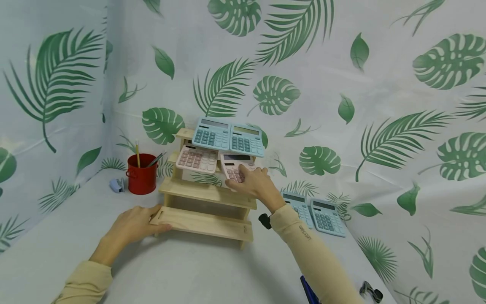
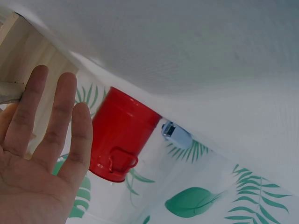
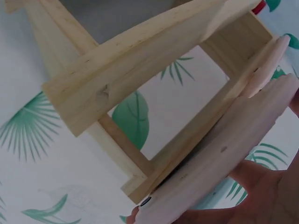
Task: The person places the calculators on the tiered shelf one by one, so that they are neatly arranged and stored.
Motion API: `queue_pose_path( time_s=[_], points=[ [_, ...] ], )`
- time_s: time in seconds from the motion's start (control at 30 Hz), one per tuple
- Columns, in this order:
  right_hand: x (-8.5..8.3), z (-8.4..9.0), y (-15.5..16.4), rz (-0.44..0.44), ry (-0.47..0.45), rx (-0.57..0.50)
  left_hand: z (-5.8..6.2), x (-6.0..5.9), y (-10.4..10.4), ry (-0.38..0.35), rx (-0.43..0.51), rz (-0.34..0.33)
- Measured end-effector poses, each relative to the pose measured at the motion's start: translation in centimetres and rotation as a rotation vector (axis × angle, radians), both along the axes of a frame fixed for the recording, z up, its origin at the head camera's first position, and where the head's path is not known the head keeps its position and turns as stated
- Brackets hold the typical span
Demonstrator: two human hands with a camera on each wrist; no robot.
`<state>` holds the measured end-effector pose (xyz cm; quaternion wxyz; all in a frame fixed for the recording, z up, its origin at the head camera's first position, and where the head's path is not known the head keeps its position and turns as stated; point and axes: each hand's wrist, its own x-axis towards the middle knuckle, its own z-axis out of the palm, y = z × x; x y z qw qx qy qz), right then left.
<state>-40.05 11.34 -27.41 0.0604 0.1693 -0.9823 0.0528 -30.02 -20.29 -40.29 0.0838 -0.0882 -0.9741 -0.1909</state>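
Note:
A stepped wooden rack point(image 1: 206, 191) stands at the middle of the table. My right hand point(image 1: 255, 183) grips a pink calculator point(image 1: 229, 168) by its edges, at the right of the upper middle tier. In the right wrist view that calculator point(image 3: 219, 154) is edge-on against a wooden shelf board point(image 3: 196, 119). Beside it on the same tier leans another pink calculator point(image 1: 197, 158). Two blue calculators point(image 1: 211, 133) sit side by side on the top tier. My left hand point(image 1: 133, 222) pinches the left end of the lowest shelf, its other fingers point(image 2: 60, 102) extended.
A red bucket point(image 1: 142, 177) with a pencil and other pens stands left of the rack, a small light-blue stapler point(image 1: 117, 185) beside it. On the right lie two more blue calculators point(image 1: 328, 218). A dark blue object point(image 1: 309, 290) and a black clip-like item point(image 1: 371, 292) lie near the front right.

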Motion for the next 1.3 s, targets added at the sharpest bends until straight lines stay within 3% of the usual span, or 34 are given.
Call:
queue_pose_path(
  time_s=[0.2,0.53,0.93,1.13,1.3],
  points=[
    [-1.0,-0.5,-1.1,-0.052,0.072,-0.044,0.1,-0.1,0.1,0.019,-0.009,-0.002],
    [-2.1,-0.7,-2.9,-0.099,0.136,0.026,0.2,-0.1,0.4,0.017,-0.012,-0.002],
    [-2.4,-0.6,-3.1,-0.087,0.135,0.074,0.3,-0.2,0.3,-0.01,-0.01,0.003],
    [-2.2,-1.3,-1.7,-0.1,0.066,-0.037,0.0,-0.3,0.3,-0.015,-0.015,0.006],
    [-2.0,-2.2,1.1,-0.069,0.056,-0.058,0.0,-0.1,0.1,-0.017,-0.011,0.009]
  ],
)
